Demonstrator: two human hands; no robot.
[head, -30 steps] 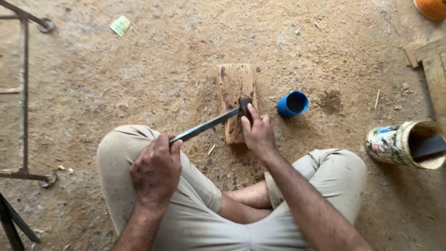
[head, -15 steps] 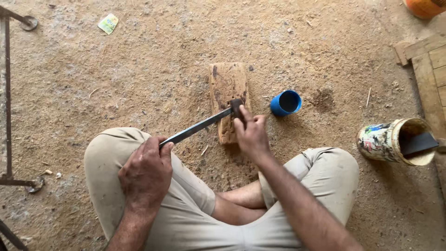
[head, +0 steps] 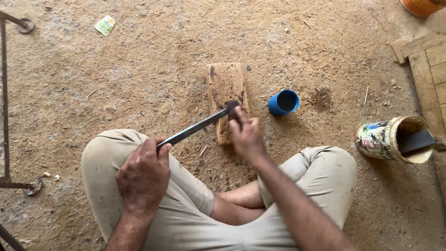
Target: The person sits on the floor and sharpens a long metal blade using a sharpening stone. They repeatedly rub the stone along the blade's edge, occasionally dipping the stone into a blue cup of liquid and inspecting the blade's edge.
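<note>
Metal file (head: 195,128), long and dark, runs slanting from the person's knee up to a wooden block (head: 226,100) on the sandy floor (head: 139,74). Far on the left stands a rusty metal frame (head: 4,93), and a small green and white scrap (head: 105,25) lies near the top. Both sat further to the right a second ago, so the camera has turned a little.

Next comes the left hand (head: 143,175). Its grip is closed tight around the near end of the file, resting on the left knee of the tan trousers (head: 186,218). It held the file the same way half a second ago.

The far tip of the file lies on the near part of the wooden block. The right hand (head: 246,135) presses down on that tip with bent fingers. I cannot tell for sure if the fingers wrap around the tip or only push on top of it. That hand has stayed on the tip too.

Just to the right of the block is a blue cup (head: 284,102) lying on its side, open mouth showing. Well apart, further right, a painted tin (head: 392,139) lies on its side with a dark flat thing inside. Wooden planks (head: 429,60) sit at the right edge.
</note>
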